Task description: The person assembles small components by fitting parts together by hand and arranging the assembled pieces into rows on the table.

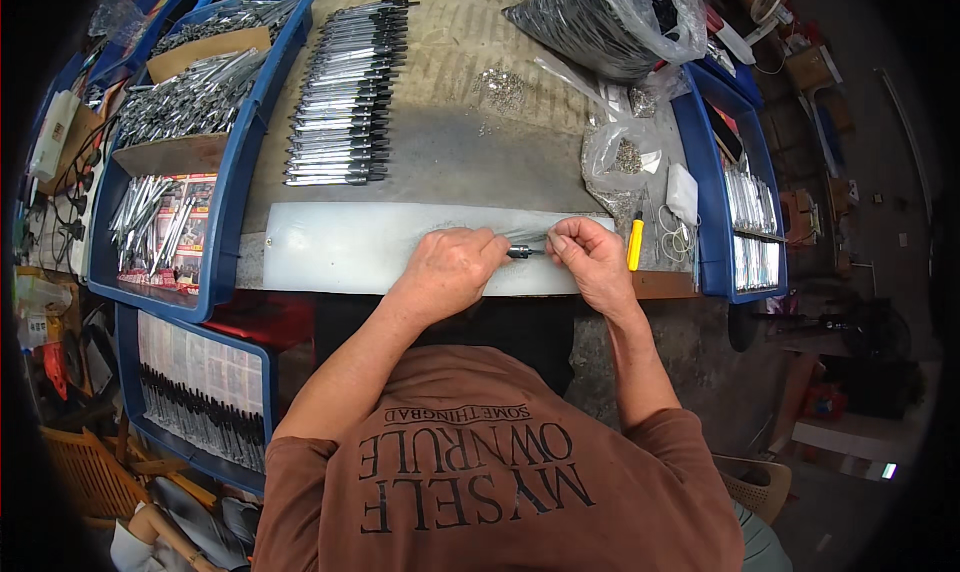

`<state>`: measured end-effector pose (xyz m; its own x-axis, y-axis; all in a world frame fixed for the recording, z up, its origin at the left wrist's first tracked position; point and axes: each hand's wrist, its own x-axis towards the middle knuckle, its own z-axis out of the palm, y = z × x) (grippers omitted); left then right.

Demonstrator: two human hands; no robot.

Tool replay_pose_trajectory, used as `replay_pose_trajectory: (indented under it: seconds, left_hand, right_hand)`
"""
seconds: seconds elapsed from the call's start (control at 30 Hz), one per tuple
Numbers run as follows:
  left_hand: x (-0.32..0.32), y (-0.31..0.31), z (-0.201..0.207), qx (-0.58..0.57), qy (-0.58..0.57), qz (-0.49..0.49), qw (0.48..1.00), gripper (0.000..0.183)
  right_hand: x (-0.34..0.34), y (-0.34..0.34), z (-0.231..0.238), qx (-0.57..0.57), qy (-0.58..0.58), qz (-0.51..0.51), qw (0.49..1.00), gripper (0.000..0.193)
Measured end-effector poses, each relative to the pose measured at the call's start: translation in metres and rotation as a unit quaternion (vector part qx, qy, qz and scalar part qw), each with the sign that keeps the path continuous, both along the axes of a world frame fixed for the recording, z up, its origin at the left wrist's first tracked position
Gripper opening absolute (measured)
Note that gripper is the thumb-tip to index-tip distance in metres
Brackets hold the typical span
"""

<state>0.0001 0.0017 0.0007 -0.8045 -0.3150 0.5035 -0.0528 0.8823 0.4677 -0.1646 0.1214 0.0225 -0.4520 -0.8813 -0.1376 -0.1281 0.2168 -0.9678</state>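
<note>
My left hand (452, 272) is closed around a pen, whose black end (519, 252) sticks out toward the right. Facing it, my right hand (592, 259) is pinched at the thin tip beyond that end; what lies between its thumb and finger is too small to make out. Both hands are over a long white board (340, 250) at the table's near edge. Beyond the board, silver-and-black pens (345, 107) lie side by side in a long column. Just right of my right hand is a screwdriver with a yellow handle (636, 244).
A blue tray (262, 102) of metal pen parts stands at left, above another blue tray (268, 392) of black-ended clear tubes. Loose small metal parts (500, 89) lie mid-table. A big bag (600, 27) of black pieces, a small parts bag (610, 162) and a blue tray (715, 202) are at right.
</note>
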Motion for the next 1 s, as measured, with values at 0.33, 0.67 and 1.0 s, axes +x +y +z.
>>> replay_pose_trajectory:
  seconds: [0.33,0.67,1.0]
  left_hand:
    - [0.000,0.001,0.000,-0.009,0.014,0.055,0.998,0.013]
    - [0.007,-0.002,-0.001,-0.010,-0.002,0.098,0.995,0.013]
    - [0.009,-0.002,0.000,-0.008,-0.004,0.098,0.995,0.014]
  right_hand:
    - [0.011,0.000,0.006,-0.001,0.289,0.017,0.957,0.010]
    - [0.029,-0.012,-0.009,-0.127,0.459,0.119,0.871,0.008]
    - [0.028,-0.020,-0.003,-0.111,0.556,0.201,0.799,0.014]
